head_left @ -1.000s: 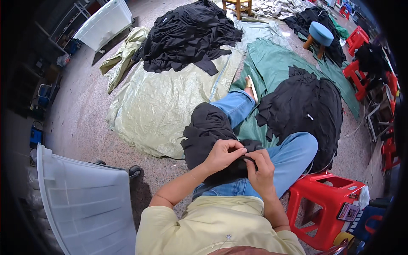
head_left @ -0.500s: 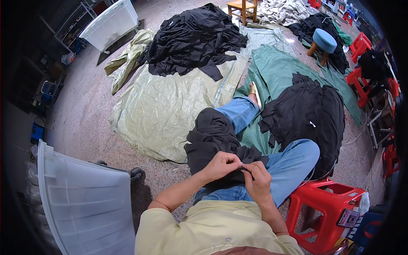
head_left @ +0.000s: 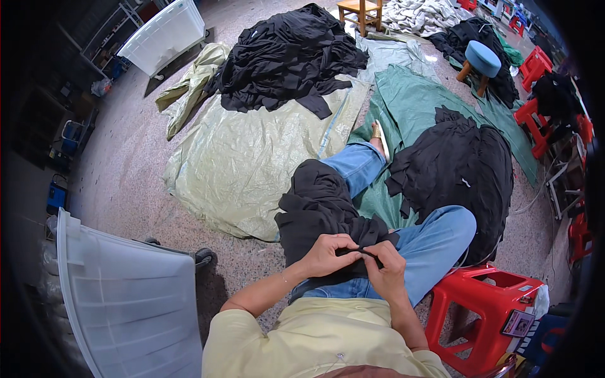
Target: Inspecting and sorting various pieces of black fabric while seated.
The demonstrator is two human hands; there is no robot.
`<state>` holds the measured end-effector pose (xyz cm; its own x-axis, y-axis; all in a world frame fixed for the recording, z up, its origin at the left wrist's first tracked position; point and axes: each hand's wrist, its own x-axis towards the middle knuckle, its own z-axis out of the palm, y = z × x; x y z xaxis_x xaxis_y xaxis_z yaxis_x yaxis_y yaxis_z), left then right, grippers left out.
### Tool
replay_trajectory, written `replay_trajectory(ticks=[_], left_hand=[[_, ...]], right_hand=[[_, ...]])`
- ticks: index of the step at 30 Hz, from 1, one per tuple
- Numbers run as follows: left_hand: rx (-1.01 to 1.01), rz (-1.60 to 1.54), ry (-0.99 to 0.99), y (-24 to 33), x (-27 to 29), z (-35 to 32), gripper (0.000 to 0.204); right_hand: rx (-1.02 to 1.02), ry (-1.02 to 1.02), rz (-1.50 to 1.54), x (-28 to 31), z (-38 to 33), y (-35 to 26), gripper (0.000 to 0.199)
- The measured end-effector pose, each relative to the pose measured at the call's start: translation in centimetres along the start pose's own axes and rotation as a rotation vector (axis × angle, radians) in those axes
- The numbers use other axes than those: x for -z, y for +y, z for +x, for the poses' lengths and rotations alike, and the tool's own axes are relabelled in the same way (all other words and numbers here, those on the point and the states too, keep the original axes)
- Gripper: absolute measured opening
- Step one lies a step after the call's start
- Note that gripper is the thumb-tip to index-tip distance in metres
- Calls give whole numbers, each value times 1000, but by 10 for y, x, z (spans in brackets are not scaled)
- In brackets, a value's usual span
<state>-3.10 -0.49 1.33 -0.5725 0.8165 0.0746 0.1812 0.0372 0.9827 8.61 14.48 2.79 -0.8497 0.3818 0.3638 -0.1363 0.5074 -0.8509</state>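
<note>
Over my left thigh and lap lies a bunched black garment (head_left: 318,211); its exact kind does not show. My left hand (head_left: 329,255) pinches an edge of it between thumb and fingers. Close beside it, my right hand (head_left: 386,261) pinches the same edge, with the thumb below and the fingers curled over. The two sets of fingertips almost meet above my lap. A large pile of black garments (head_left: 460,167) rests on a green sheet (head_left: 409,94) by my right knee, with a small white tag on top.
A red plastic stool (head_left: 466,315) stands at my right and a translucent wheeled bin (head_left: 129,296) at my left. Ahead, another black garment pile (head_left: 287,60) lies on a pale yellow sheet (head_left: 246,151). Farther off are a blue round stool (head_left: 483,60), a wooden chair (head_left: 360,12) and another white bin (head_left: 165,38).
Both hands have come down slightly toward my lap. The fingers have shifted along the black garment's edge, and my left fingers are stretched straighter over it.
</note>
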Motion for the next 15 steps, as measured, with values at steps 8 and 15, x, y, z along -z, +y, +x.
replay_trajectory(ticks=[8,15], left_hand=[[201,-197,56,-4,-10,-6,11],[-14,-64,159,3,-21,-10,9]], right_hand=[[-69,6,61,0,0,-2,12],[-695,-56,772,-3,-14,27,5]])
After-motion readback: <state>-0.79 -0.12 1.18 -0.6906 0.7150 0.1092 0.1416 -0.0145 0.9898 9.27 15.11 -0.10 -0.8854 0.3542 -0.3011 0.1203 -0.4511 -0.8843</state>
